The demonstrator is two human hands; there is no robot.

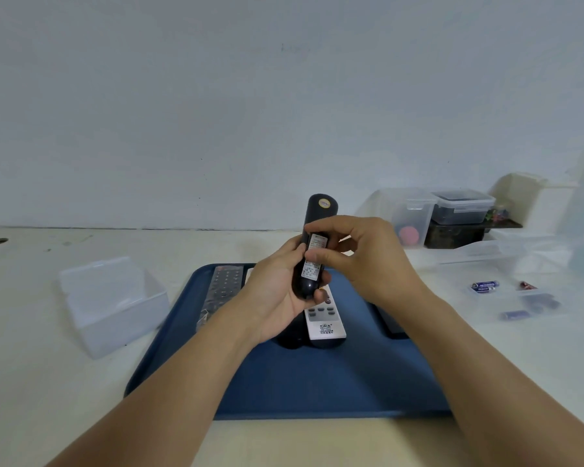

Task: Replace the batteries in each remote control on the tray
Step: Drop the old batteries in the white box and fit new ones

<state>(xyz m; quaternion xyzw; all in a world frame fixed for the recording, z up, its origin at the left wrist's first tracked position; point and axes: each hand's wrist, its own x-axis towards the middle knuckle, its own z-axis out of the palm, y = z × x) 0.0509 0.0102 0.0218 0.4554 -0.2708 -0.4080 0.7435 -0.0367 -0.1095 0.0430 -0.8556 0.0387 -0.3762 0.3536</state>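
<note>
Above the blue tray (284, 382), a black remote (312, 244) is held upright, back outward, clasped by the left hand (277, 291); its labelled back is pinched by the right hand (361, 257).

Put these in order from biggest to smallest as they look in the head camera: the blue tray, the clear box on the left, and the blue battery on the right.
1. Blue tray
2. Clear box
3. Blue battery

The gaps are wide, so nearness doesn't change it.
</note>
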